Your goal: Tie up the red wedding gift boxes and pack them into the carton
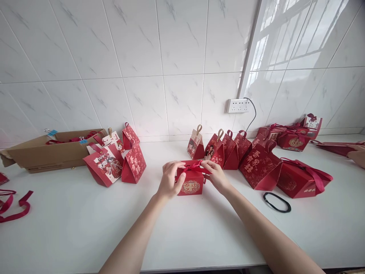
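A small red gift box (pixel 190 188) with a gold round emblem stands upright on the table in front of me. Its red ribbon (pixel 194 166) crosses the top in what looks like a knot or bow. My left hand (pixel 172 178) is closed at the box's upper left, thumb and fingers on the ribbon. At the upper right, my right hand (pixel 218 176) pinches the ribbon near the knot. My fingers partly cover the ribbon and the box's upper edge.
Red gift bags (pixel 134 163) stand left, near a cardboard box (pixel 57 154). More bags (pixel 258 167) and a ribboned box (pixel 299 179) stand right, by a black loop (pixel 277 202). Loose ribbon (pixel 21 211) lies far left. Another person's hand (pixel 357 155) touches red card at far right.
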`<state>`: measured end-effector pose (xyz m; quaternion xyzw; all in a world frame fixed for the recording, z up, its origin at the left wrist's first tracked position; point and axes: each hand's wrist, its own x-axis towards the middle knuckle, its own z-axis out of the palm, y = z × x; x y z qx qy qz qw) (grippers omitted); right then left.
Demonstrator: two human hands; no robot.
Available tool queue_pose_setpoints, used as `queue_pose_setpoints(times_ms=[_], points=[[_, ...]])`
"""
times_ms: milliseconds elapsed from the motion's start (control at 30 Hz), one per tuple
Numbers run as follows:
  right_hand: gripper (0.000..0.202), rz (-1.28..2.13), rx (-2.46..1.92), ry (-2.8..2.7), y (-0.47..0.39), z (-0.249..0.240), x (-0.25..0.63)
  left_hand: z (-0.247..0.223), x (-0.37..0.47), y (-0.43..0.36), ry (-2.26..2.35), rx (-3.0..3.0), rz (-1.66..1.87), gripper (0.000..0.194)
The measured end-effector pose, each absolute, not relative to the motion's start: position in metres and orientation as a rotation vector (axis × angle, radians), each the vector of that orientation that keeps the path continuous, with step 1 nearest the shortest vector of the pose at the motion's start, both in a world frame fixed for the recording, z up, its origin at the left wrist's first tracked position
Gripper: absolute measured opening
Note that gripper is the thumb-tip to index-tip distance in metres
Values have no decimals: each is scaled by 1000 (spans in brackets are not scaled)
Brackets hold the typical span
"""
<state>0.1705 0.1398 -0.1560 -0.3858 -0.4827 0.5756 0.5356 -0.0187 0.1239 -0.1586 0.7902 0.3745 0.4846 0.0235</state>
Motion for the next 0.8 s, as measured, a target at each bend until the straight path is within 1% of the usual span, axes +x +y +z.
queue_pose_setpoints(times_ms=[67, 133, 267, 367, 600, 800], points=[[33, 1386, -924, -1130, 138, -155, 170, -158, -16, 123, 1231, 2518, 1413, 29], [29, 1405, -931, -1118, 138, -155, 170, -159, -13, 122, 1278, 2619, 1317, 34], [21, 1452, -931, -1104, 139, -155, 172, -160, -13, 121, 1285, 2769, 1288, 32], [18, 1483, -926, -1097, 141, -157, 173, -160, -14, 122, 1261, 2822, 1271, 31], [19, 1502, -948, -1074, 141, -158, 174, -162, -15, 123, 1258, 2713, 1189, 30], [23, 1489, -952, -1080, 140, -157, 172, -162, -16, 123, 1221, 2694, 1148, 36]])
